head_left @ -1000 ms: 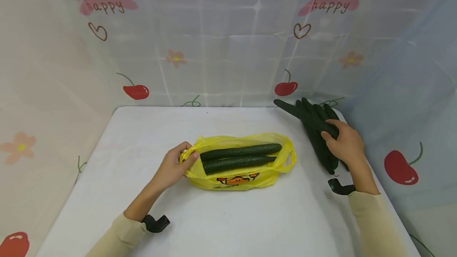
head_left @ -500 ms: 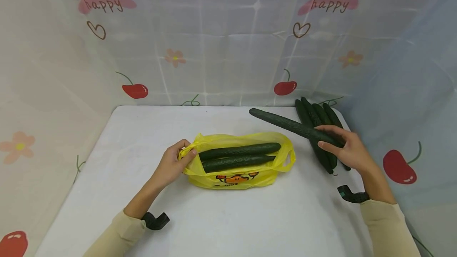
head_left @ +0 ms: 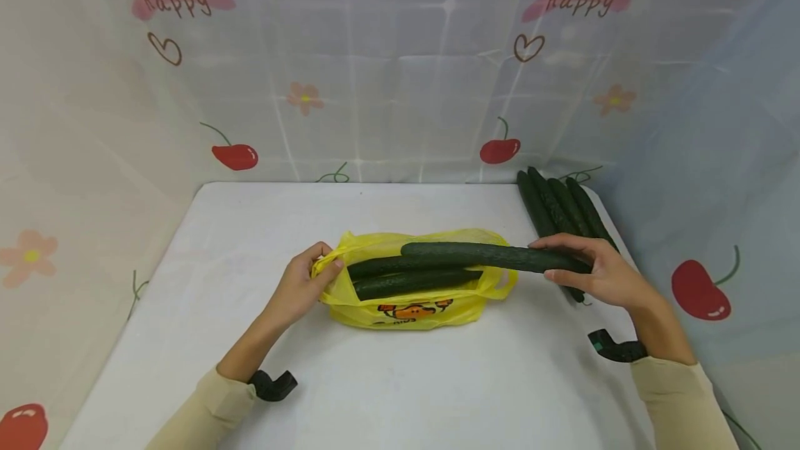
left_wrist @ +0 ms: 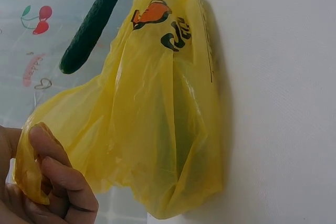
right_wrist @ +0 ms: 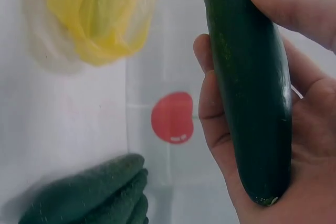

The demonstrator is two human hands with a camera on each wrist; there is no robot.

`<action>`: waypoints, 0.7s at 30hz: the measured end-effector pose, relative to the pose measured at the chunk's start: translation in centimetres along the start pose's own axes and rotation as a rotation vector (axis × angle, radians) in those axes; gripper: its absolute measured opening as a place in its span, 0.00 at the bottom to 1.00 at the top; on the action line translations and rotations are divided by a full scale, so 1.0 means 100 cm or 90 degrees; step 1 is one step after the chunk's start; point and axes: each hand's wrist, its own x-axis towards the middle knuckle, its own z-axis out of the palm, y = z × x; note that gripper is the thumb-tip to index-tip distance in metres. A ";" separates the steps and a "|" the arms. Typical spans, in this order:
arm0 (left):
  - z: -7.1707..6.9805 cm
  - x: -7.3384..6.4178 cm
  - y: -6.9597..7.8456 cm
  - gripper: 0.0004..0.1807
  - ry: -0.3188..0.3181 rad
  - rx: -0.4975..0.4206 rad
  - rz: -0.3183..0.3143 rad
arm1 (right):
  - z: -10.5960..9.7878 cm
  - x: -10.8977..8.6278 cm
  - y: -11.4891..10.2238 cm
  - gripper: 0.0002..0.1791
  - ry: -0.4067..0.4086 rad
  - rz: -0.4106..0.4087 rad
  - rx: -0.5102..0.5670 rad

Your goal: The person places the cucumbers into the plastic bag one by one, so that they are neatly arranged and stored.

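Observation:
My left hand (head_left: 304, 282) pinches the left end of a yellow plastic bag (head_left: 462, 312) that lies with its mouth spread upward. Inside the bag two dark green cucumbers (head_left: 417, 283) rest side by side. A third cucumber (head_left: 469, 254) is gripped near its right end by my right hand (head_left: 609, 275). Its far end reaches over the bag's mouth. In the right wrist view, fingers and thumb wrap this cucumber (right_wrist: 254, 93), its blunt end against the palm. The left wrist view shows the bag's handle (left_wrist: 29, 169) bunched between thumb and fingers.
Several more cucumbers (head_left: 556, 203) lie together at the table's back right corner, partly behind my right hand. A white table (head_left: 400, 387) carries everything. Printed curtains (head_left: 400, 75) stand behind it and at both sides.
My right hand has lifted a cucumber off the pile and swung it left and down, so its far end is over the bag. The left hand stays on the bag.

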 end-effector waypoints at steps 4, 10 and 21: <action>0.000 0.001 -0.001 0.12 0.000 -0.005 0.006 | 0.011 0.009 -0.001 0.25 -0.019 -0.013 0.003; 0.000 0.001 -0.001 0.13 -0.002 0.000 0.011 | 0.033 0.029 0.000 0.22 -0.053 -0.002 -0.043; 0.000 -0.001 -0.001 0.15 -0.015 0.000 0.008 | 0.066 0.075 -0.005 0.21 -0.135 -0.027 -0.046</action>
